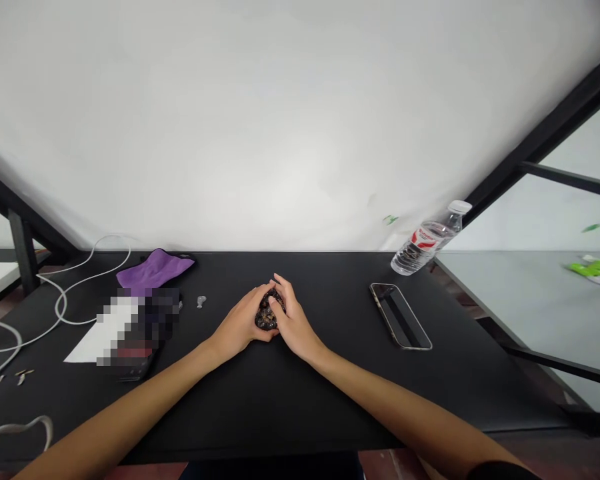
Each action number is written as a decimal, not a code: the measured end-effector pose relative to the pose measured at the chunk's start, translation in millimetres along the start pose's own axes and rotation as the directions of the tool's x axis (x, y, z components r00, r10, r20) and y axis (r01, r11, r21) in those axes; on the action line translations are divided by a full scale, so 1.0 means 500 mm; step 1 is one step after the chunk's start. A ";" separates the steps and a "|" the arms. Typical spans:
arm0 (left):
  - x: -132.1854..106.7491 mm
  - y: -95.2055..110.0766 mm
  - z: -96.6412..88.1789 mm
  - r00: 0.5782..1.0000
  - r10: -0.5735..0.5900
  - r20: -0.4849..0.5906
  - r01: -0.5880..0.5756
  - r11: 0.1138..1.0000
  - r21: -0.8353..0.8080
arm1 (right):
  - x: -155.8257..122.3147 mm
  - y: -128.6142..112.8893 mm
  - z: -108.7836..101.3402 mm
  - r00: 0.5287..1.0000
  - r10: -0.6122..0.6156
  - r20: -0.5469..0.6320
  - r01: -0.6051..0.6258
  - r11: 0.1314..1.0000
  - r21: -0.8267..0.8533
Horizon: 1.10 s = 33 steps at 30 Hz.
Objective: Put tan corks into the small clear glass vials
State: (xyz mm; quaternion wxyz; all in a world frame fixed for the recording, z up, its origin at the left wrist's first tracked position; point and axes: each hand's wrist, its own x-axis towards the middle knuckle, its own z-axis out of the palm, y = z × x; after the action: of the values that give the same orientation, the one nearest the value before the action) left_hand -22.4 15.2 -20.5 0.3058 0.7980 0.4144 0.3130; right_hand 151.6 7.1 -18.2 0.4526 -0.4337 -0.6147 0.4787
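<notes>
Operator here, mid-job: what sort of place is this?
Likely an indoor desk workspace: a long black tabletop, a smartphone lying on it, a plastic water bottle and white cables.

Black tabletop (330, 407), purple cloth (155, 271) and white cable (60, 308) at left, smartphone (401, 315) and plastic water bottle (426, 238) at right

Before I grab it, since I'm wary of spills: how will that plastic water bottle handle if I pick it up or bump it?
The plastic water bottle seems to hold water, so it will probably feel fairly heavy for its size. Its thin walls would likely flex under a hard squeeze. Near the back edge of the black table, it could tip or roll off if pushed.
</notes>
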 end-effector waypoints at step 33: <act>-0.012 0.065 -0.017 0.916 0.340 0.211 -0.395 0.853 0.340 | 0.095 0.037 -0.158 0.985 -0.146 -0.093 0.119 0.960 -0.253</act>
State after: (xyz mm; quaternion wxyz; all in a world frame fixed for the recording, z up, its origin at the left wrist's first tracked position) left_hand -16.2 -3.1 7.3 0.1107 0.9264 0.2832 0.2223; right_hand 220.0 71.5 -19.1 0.4597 -0.4704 -0.6710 0.3422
